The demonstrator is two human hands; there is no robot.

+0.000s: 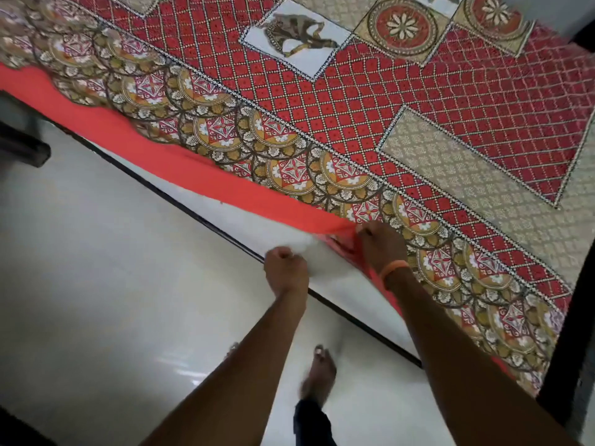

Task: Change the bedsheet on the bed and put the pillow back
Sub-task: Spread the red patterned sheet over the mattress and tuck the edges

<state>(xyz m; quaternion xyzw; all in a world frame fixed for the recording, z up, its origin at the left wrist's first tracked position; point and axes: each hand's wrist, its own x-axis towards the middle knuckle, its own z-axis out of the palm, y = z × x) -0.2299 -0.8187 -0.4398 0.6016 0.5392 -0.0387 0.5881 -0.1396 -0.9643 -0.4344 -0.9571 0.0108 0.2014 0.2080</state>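
Where the patterned bedsheet [322,101] covers the bed, plain orange-red border [180,165] hanging over the near edge above the white side panel [225,217]. Right hand [381,244] curled round a bunch of that border at the edge; orange band [393,268] on its wrist. Left hand [285,268] fisted just beside, against the panel, grip unclear. Open glossy floor [96,284] below, bare foot [318,375] on it.

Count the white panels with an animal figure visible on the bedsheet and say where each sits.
2. One full panel lies near the top centre of the bedsheet; a second is cut off by the top edge, further right. More may lie outside the frame.
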